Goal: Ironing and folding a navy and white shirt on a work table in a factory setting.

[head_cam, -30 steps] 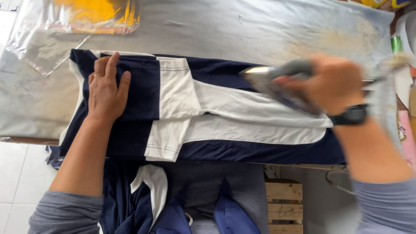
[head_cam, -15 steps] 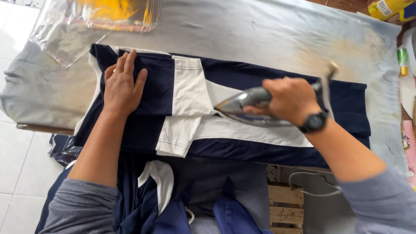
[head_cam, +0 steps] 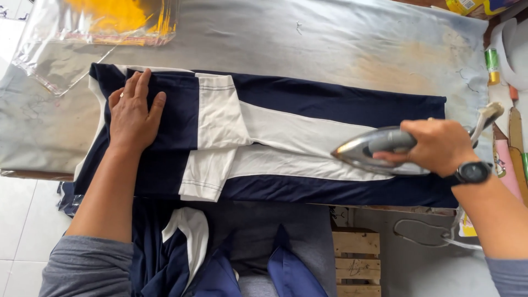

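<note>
A grey padded board (head_cam: 330, 44) spans the view above white floor tiles (head_cam: 22, 220). A clear bag (head_cam: 93, 33) lies at the board's far left corner; a wooden crate (head_cam: 356, 258) stands below the near edge. A navy-and-white garment (head_cam: 286, 137) lies folded along the near edge. The left hand (head_cam: 133, 114) presses flat, fingers spread, on its left end. The right hand (head_cam: 437, 146) grips the iron (head_cam: 379, 149) at its right end.

Grey long sleeves are worn, pushed up on both forearms. A black wristwatch (head_cam: 473, 172) is strapped on the right wrist, and a ring is seen on the left hand (head_cam: 133, 113).
</note>
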